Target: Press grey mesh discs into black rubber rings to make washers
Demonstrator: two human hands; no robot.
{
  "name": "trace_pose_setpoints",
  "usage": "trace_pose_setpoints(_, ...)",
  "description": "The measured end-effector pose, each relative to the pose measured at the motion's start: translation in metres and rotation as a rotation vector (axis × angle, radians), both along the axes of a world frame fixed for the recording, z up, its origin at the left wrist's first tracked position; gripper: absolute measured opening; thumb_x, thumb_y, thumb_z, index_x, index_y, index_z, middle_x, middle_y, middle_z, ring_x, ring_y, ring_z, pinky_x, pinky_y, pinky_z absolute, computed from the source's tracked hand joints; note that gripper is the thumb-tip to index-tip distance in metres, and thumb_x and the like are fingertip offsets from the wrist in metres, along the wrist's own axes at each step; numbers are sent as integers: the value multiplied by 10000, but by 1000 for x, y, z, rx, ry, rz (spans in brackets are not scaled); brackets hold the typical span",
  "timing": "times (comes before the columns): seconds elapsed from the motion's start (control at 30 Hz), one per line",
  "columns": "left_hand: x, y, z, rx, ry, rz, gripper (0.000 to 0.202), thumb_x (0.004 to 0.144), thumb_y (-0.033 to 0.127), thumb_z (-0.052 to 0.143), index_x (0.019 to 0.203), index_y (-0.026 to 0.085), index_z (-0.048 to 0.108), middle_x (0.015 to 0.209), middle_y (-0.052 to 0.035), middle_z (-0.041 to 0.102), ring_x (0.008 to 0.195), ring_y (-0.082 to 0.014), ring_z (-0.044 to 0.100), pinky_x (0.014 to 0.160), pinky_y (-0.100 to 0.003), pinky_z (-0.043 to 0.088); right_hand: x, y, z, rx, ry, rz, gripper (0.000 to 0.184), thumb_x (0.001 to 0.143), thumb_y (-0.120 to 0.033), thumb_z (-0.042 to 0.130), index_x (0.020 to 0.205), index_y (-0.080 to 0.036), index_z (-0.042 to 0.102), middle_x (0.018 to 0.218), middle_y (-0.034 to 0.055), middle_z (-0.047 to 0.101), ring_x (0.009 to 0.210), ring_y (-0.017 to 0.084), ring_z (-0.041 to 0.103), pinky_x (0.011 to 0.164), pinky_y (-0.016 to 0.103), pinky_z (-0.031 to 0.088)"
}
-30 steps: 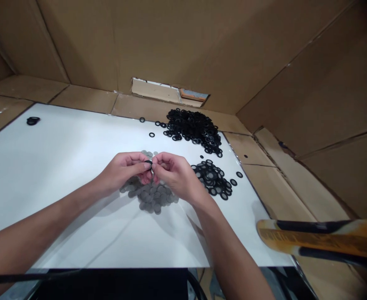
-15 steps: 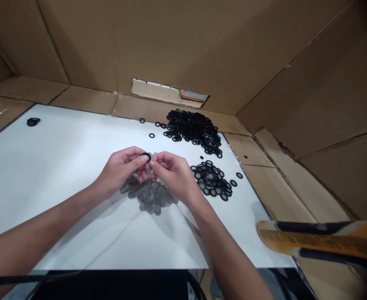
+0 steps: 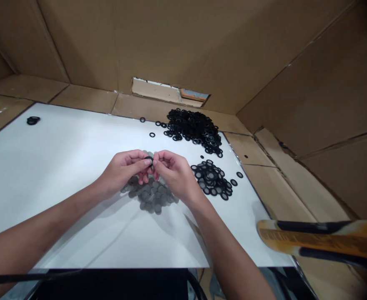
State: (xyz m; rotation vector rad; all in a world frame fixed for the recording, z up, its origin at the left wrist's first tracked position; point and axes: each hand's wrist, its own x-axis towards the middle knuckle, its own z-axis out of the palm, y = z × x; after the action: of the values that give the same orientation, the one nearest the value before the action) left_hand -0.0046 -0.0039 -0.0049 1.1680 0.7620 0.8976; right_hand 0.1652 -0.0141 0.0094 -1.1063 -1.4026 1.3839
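Observation:
My left hand (image 3: 123,170) pinches a small black ring (image 3: 150,158) between thumb and fingers. My right hand (image 3: 174,171) is closed at the ring's right edge, its thumb and index finger pressed on it; whether anything else is between those fingers is hidden. Both hands are over a heap of flat grey discs (image 3: 154,196), partly covering it. Just right of my right hand lies a pile of black rings with grey centres (image 3: 211,176). Farther back is a larger heap of plain black rings (image 3: 193,128).
A few loose rings (image 3: 152,135) lie near the back heap. A small ring cluster (image 3: 33,121) sits at the table's far left corner. Cardboard walls (image 3: 171,41) surround the white table (image 3: 71,137). A blurred yellow-and-black object (image 3: 315,241) juts in from the right.
The ring has moved slightly right and down, and it is tilted more, with less of its face showing. My hands have drawn a little closer together around it.

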Motion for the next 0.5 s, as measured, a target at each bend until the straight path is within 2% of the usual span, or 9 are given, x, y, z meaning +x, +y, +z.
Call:
trace_pose_setpoints(0.23, 0, -4, 3, -23, -27, 49, 153, 878, 288, 705, 828, 145, 684, 676, 10, 674, 602, -100, 617, 577, -206, 509, -3, -4, -1, 38, 7, -28, 84, 848, -204, 582, 773, -195, 546, 622, -39, 624, 566, 104, 596, 567, 220, 461)
trace_pose_setpoints(0.5, 2, -3, 4, -24, -21, 78, 152, 871, 289, 713, 834, 147, 676, 694, 10, 678, 611, -105, 629, 581, -214, 516, -5, -6, 1, 63, 29, -39, 83, 861, -205, 590, 791, -201, 547, 632, -40, 631, 573, 106, 605, 582, 220, 476)
